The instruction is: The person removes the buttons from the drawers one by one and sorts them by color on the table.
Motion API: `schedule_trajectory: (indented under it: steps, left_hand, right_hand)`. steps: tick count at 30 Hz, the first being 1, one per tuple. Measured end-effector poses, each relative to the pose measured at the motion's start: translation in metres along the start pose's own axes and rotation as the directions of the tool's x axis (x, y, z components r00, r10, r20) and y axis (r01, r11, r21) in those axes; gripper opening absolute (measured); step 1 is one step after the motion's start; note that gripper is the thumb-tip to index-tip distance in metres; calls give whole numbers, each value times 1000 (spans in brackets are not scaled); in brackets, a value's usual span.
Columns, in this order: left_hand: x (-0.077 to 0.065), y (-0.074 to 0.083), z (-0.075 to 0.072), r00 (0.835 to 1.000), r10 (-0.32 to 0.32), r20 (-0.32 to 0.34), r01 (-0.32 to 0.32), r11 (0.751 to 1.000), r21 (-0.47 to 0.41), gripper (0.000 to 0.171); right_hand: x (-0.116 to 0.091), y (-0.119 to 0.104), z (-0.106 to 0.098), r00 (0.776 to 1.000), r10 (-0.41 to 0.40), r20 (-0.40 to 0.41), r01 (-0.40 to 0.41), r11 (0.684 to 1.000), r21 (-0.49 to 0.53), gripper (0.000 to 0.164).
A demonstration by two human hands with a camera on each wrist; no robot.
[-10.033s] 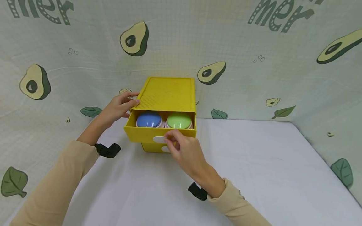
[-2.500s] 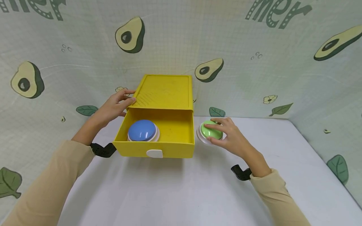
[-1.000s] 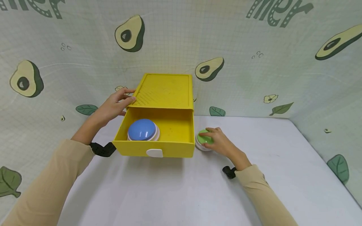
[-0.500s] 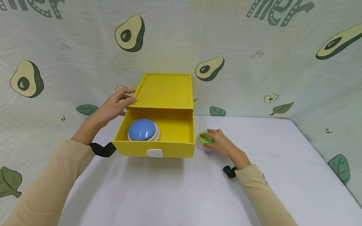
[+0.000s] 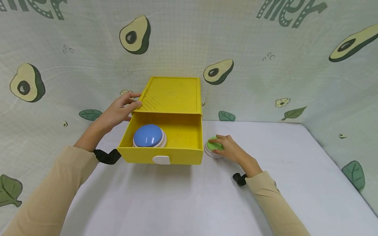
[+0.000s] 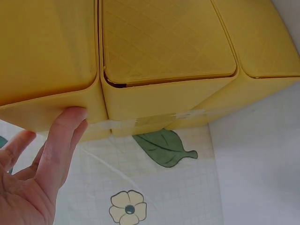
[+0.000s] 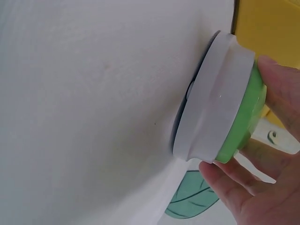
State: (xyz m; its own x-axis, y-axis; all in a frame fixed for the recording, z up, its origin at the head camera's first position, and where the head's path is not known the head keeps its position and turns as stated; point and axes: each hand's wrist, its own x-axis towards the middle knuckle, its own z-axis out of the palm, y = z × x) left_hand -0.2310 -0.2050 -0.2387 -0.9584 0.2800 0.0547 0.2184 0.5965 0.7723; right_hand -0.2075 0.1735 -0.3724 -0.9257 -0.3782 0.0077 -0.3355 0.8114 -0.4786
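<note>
- The person's right hand is holding the green domed, glossy button with a round white base, its fingers and thumb curling round the dome.
- That green button is sitting at the white cloth-covered table, just beside the right side of the pulled-out drawer; whether its base is resting fully flat, I cannot tell.
- The left hand is touching the upper left side of the yellow plastic drawer cabinet, its fingers lying fairly straight and somewhat apart.
- The yellow rectangular drawer is standing open at the cabinet's front, a white rounded tab handle showing on its face.
- Inside, the blue domed, glossy button with a white base is lying toward the drawer's left side.
- Black devices are sitting at both wrists, and beige sleeves are covering the forearms.
- Behind the cabinet, a pale cloth backdrop is hanging, showing printed avocados, leaves and flowers.
</note>
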Motion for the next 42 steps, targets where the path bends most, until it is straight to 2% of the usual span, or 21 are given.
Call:
schedule_trajectory:
  steps: [7, 13, 20, 25, 35, 37, 42]
  left_hand:
    - [-1, 1, 1, 1000, 3, 11, -3, 1000, -8, 56]
    - [-1, 0, 0, 1000, 0, 9, 0, 1000, -3, 55]
    - [-1, 2, 1, 1000, 11, 15, -11, 1000, -12, 55]
    - [-1, 2, 0, 1000, 10, 15, -10, 1000, -11, 55]
    - [0, 2, 0, 1000, 8, 8, -8, 1000, -11, 54]
    - [-1, 2, 0, 1000, 10, 12, -10, 1000, -15, 55]
    - [-1, 1, 0, 1000, 10, 14, -10, 1000, -18, 54]
  right_hand:
    - [-3, 0, -3, 999, -38, 1, 38, 999, -34, 42]
    - [-9, -7, -12, 997, -74, -27, 74, 997, -22, 42]
    - [-17, -24, -27, 992, -92, -85, 93, 996, 4, 40]
    - [-25, -39, -37, 980, -106, -166, 110, 994, 17, 38]
    - [-44, -72, -60, 915, -157, -372, 184, 982, 39, 30]
    - [-48, -77, -63, 895, -172, -412, 209, 977, 47, 28]
    - [-55, -91, -68, 829, -231, -509, 286, 958, 31, 23]
